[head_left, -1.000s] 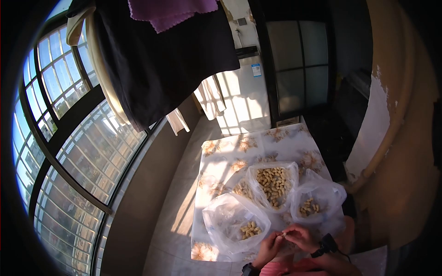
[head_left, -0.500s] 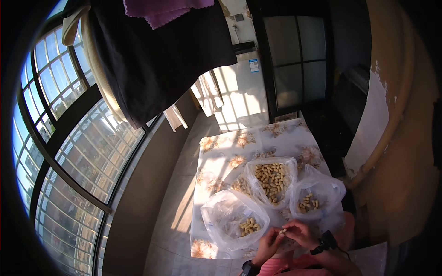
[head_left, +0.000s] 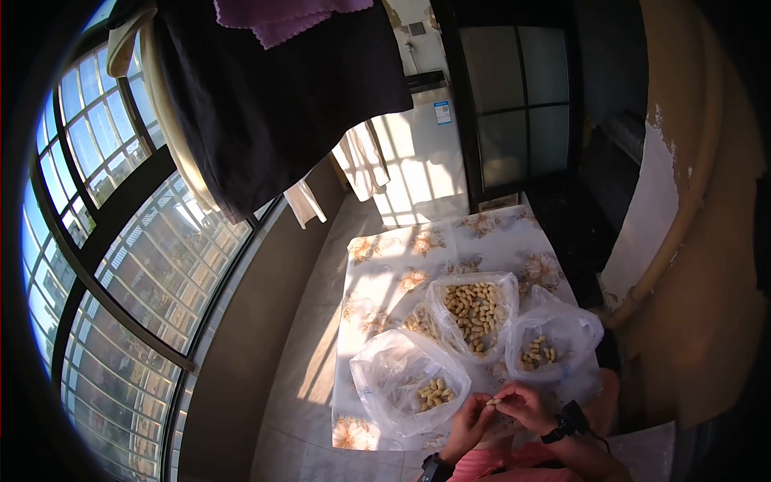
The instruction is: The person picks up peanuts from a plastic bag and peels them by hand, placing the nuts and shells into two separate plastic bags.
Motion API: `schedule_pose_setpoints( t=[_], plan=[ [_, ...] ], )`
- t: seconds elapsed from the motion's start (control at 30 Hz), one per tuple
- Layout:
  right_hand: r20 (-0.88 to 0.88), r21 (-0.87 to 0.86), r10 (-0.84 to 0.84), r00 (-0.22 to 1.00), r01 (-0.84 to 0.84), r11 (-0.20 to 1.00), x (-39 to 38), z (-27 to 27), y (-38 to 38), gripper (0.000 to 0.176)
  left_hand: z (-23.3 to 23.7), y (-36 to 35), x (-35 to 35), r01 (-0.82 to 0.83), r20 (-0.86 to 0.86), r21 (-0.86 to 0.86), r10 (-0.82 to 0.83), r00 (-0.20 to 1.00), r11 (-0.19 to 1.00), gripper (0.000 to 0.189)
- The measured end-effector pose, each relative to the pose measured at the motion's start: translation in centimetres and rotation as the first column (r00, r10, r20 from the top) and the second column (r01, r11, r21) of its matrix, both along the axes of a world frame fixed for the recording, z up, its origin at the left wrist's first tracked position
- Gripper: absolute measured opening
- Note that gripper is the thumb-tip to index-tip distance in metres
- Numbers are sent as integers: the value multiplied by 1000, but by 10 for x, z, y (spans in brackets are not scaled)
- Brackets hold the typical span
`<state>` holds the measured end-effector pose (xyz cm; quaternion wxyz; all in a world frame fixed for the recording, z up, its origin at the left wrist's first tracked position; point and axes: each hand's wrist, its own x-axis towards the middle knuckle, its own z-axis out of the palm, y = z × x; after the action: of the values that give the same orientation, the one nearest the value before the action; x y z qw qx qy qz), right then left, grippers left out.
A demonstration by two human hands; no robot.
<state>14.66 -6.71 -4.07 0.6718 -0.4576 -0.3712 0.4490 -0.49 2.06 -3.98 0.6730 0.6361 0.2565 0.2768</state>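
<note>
A single peanut in its shell (head_left: 493, 402) is pinched between the fingertips of both hands at the table's near edge. My left hand (head_left: 471, 422) grips it from the left, my right hand (head_left: 526, 408) from the right. Just left of my hands, a clear plastic bag (head_left: 381, 365) stands open with a small heap of peanuts (head_left: 435, 394) inside. Beyond my hands, a middle bag (head_left: 507, 293) holds a large pile of peanuts (head_left: 474, 313). Another open bag (head_left: 574, 329), at the right, has a few peanuts (head_left: 536, 353) in it.
The bags rest on a table with a flowered cloth (head_left: 385, 281). Dark clothing (head_left: 297, 96) hangs above at the left, beside barred windows (head_left: 120, 241). A white fridge (head_left: 434, 169) stands behind the table, and a pipe (head_left: 691, 209) runs along the right wall.
Both hands stay in place around the peanut, with only a slight shift of the fingers. The bags have not moved.
</note>
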Motion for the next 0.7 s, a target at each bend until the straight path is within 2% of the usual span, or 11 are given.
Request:
schedule_pose_setpoints(
  t=[0.23, 0.3, 0.53, 0.63, 0.7],
  plan=[
    [13, -22, -7, 1000, 7, 1000, 0, 0, -1, 15, -6, 3, -3, 45, -49, -28, -46, 998, 999, 18],
    [86, -24, -21, 996, 23, 999, 0, 1, -2, 14, -8, 3, -2, 36, -80, -11, -37, 996, 999, 19],
    [101, -26, -16, 995, 18, 999, 1, 3, -2, 15, -4, 3, -2, 49, -95, 42, -45, 994, 998, 19],
    [54, -32, -24, 998, 26, 999, 0, 2, -1, 14, -6, 4, -3, 66, -93, 22, -64, 994, 998, 19],
    [48, -9, -24, 999, 25, 1000, 1, 2, -1, 14, -6, 4, -3, 76, -89, -57, -81, 993, 995, 21]
  ],
)
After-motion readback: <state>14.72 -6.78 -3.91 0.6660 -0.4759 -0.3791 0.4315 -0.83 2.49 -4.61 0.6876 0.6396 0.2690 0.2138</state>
